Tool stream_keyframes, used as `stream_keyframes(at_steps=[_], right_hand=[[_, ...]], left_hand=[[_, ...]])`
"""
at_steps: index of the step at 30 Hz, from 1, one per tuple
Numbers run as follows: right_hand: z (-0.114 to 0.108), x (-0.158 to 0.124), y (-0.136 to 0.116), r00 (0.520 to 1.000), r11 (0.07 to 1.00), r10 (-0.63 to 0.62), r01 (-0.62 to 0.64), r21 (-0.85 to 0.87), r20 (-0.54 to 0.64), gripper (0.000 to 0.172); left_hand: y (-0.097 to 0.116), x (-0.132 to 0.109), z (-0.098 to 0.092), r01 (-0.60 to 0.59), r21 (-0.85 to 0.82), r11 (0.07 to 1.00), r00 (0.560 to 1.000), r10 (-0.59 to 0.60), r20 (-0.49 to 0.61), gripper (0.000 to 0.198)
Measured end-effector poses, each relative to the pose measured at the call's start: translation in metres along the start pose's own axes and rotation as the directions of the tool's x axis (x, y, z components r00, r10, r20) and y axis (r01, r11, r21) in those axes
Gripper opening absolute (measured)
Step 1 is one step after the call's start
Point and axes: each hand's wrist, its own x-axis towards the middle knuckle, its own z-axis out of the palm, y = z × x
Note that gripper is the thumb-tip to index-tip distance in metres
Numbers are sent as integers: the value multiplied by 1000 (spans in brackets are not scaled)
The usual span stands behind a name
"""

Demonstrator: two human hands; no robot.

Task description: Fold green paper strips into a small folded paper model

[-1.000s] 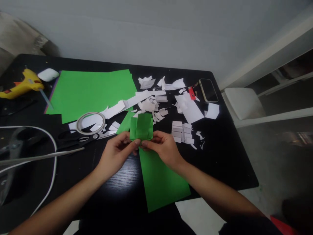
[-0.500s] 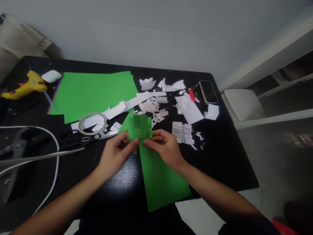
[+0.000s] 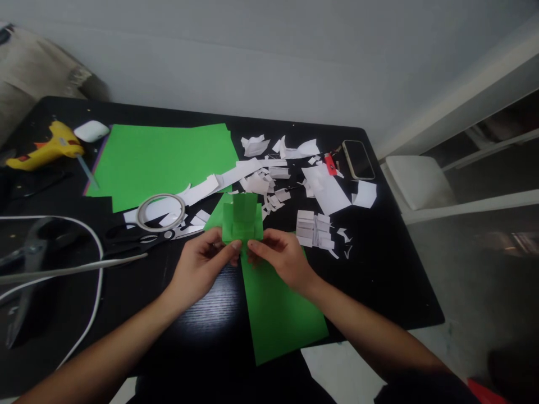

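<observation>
A small folded piece of green paper (image 3: 243,217), with flaps on its top and sides, is held up between my two hands. My left hand (image 3: 206,252) pinches its lower left edge between thumb and fingers. On the other side, my right hand (image 3: 282,255) grips the lower right edge, its thumb close to the left thumb. Beneath them lies a larger green paper sheet (image 3: 282,314), partly covered by my hands. Scissors (image 3: 168,235) with black handles rest left of my left hand, beside a roll of tape (image 3: 160,213).
White paper scraps (image 3: 256,182) spread over the black table (image 3: 379,269). Green sheets (image 3: 164,157) lie at the back left, near a yellow glue gun (image 3: 54,148). A phone (image 3: 357,159) sits at the back right. White cable (image 3: 100,275) loops at the left; a folded white piece (image 3: 305,227) lies right.
The top flap of the folded green paper stands slightly higher and tilts differently. Both hands keep their pinch in nearly the same place.
</observation>
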Motion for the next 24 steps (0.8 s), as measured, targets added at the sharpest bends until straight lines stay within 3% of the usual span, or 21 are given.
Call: stream_keyframes(at_steps=[6, 11, 14, 24], right_hand=[[-6, 3, 2, 969, 983, -129, 153, 102, -212, 25], [3, 0, 3, 1000, 997, -27, 26, 73, 15, 28], [5, -1, 2, 999, 998, -54, 54, 19, 1, 24], [8, -4, 3, 987, 995, -98, 95, -31, -130, 25]], left_hand=[[0, 2, -2, -10, 26, 1000, 999, 11, -48, 21], [-2, 1, 0, -25, -30, 999, 999, 26, 29, 15], [-3, 1, 2, -16, -45, 999, 999, 18, 51, 13], [-3, 1, 3, 0, 58, 998, 998, 3, -59, 22]])
